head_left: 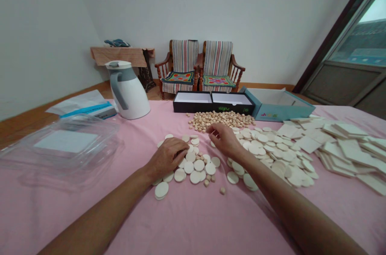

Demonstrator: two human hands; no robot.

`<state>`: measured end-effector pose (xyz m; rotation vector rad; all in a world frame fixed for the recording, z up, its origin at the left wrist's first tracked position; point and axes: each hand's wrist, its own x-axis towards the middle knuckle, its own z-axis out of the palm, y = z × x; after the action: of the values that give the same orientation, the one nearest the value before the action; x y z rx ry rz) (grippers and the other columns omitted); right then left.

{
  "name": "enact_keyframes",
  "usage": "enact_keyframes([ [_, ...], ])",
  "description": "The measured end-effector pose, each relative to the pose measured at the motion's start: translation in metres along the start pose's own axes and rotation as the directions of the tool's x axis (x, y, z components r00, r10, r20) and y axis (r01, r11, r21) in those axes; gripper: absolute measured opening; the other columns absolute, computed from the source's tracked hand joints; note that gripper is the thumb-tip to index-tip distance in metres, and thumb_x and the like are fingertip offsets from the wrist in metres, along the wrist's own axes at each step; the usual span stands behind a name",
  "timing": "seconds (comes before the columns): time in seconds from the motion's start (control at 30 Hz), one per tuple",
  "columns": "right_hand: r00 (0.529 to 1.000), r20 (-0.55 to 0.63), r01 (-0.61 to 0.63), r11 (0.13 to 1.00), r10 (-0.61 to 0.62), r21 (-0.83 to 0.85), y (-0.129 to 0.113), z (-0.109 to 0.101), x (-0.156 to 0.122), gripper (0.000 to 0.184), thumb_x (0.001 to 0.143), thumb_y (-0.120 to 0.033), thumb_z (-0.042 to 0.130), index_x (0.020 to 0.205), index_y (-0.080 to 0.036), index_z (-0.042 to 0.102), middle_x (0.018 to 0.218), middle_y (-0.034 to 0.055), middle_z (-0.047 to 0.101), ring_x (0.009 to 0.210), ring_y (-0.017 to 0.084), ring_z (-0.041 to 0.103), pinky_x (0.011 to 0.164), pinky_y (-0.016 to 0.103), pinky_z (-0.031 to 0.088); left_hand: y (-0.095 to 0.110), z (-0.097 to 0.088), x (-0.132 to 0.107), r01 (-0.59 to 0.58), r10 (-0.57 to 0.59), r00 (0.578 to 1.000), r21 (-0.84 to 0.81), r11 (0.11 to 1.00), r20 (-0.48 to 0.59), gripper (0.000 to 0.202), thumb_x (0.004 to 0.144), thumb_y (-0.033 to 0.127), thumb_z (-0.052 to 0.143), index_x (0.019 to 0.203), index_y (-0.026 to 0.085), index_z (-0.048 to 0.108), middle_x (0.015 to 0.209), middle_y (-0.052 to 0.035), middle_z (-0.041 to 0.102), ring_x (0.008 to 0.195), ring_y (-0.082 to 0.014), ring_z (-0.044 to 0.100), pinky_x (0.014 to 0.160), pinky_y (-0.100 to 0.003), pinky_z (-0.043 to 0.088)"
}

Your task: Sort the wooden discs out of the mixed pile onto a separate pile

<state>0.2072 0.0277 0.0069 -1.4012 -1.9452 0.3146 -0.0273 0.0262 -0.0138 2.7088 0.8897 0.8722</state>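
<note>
My left hand point(169, 157) rests knuckles up on a small spread of pale round wooden discs point(193, 165) on the pink cloth, fingers curled down onto them. My right hand point(224, 139) hovers just right of it, fingers bent and pinched together at the near edge of a heap of small wooden beads point(221, 119); whatever it pinches is too small to name. A few loose beads point(222, 190) lie in front of the discs.
A larger pile of discs point(279, 154) and stacked square wooden tiles point(343, 144) lie to the right. A black open box point(212, 102) and teal box point(277, 106) stand behind. A white jug point(126, 90) and clear plastic container point(64, 146) sit left.
</note>
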Motion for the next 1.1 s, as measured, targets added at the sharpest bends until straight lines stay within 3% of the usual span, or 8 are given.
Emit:
enact_keyframes([
  [0.17,0.945,0.327,0.028,1.0,-0.025,-0.005,-0.017,0.009,-0.01,0.018,0.068,-0.006,0.054,0.079,-0.015,0.065,0.07,0.0009,0.063,0.061,0.01,0.051,0.056,0.021,0.034,-0.001,0.001,0.0,0.007,-0.007,1.0,0.001,1.0,-0.003,0.019,0.089,0.02,0.049,0.099,0.017,0.064,0.097,-0.0083,0.068,0.095,-0.0202,0.059,0.086,-0.037,0.046],
  [0.47,0.928,0.371,-0.018,0.998,0.038,-0.056,-0.023,0.017,-0.013,0.015,0.067,-0.007,0.056,0.077,-0.016,0.063,0.07,0.0007,0.062,0.061,0.01,0.051,0.056,0.02,0.032,0.0,0.001,0.0,0.013,-0.013,1.0,-0.004,1.0,-0.01,0.019,0.088,0.019,0.05,0.099,0.018,0.065,0.097,-0.008,0.068,0.096,-0.0202,0.06,0.086,-0.038,0.046],
  [0.63,0.961,0.271,-0.031,0.994,0.059,-0.106,-0.014,0.013,-0.009,0.017,0.065,-0.003,0.053,0.073,-0.015,0.061,0.072,0.0023,0.059,0.063,0.011,0.051,0.057,0.021,0.035,0.0,0.001,0.0,-0.005,0.005,0.999,-0.011,1.0,-0.032,0.019,0.088,0.02,0.05,0.099,0.018,0.065,0.095,-0.0083,0.069,0.095,-0.0201,0.061,0.086,-0.037,0.047],
  [0.77,0.997,-0.03,-0.075,0.997,0.074,-0.022,-0.003,0.007,-0.002,0.025,0.071,-0.004,0.051,0.092,-0.014,0.06,0.092,0.0061,0.061,0.068,0.01,0.055,0.064,0.022,0.04,0.0,0.001,0.0,-0.016,0.016,0.999,-0.01,1.0,-0.03,0.019,0.089,0.021,0.049,0.099,0.017,0.065,0.095,-0.0089,0.069,0.094,-0.0203,0.061,0.085,-0.038,0.047],
  [0.83,0.993,-0.1,-0.059,0.998,0.059,0.003,-0.001,0.004,0.0,0.025,0.073,-0.004,0.049,0.094,-0.014,0.06,0.095,0.0069,0.061,0.07,0.01,0.056,0.066,0.022,0.041,0.0,0.0,0.0,-0.014,0.014,1.0,-0.008,1.0,-0.022,0.019,0.09,0.021,0.049,0.099,0.017,0.065,0.095,-0.0089,0.068,0.094,-0.0202,0.06,0.085,-0.038,0.046],
  [0.93,0.995,0.096,-0.021,1.0,0.022,-0.009,-0.004,0.0,-0.001,0.018,0.071,-0.004,0.05,0.078,-0.015,0.062,0.076,0.0025,0.063,0.066,0.011,0.055,0.062,0.021,0.039,0.001,0.0,0.0,-0.007,0.006,1.0,-0.007,1.0,-0.017,0.019,0.09,0.021,0.049,0.098,0.017,0.065,0.095,-0.0087,0.068,0.094,-0.0201,0.06,0.085,-0.037,0.047],
  [1.03,0.918,0.396,-0.001,1.0,0.005,-0.011,-0.013,-0.006,-0.006,0.013,0.067,-0.006,0.055,0.07,-0.016,0.063,0.066,-0.0003,0.062,0.058,0.009,0.052,0.055,0.02,0.035,0.0,0.0,0.0,-0.004,0.004,1.0,-0.007,1.0,-0.028,0.019,0.089,0.021,0.049,0.098,0.017,0.065,0.094,-0.0089,0.068,0.093,-0.0203,0.061,0.084,-0.038,0.047],
  [1.1,0.865,0.502,-0.012,1.0,0.019,-0.016,-0.019,-0.01,-0.009,0.009,0.067,-0.011,0.059,0.072,-0.016,0.063,0.066,-0.0005,0.063,0.057,0.009,0.052,0.052,0.02,0.033,0.0,0.001,0.0,-0.003,0.003,1.0,-0.005,1.0,-0.031,0.019,0.089,0.021,0.049,0.098,0.017,0.065,0.095,-0.0088,0.068,0.093,-0.0204,0.061,0.084,-0.038,0.047],
])
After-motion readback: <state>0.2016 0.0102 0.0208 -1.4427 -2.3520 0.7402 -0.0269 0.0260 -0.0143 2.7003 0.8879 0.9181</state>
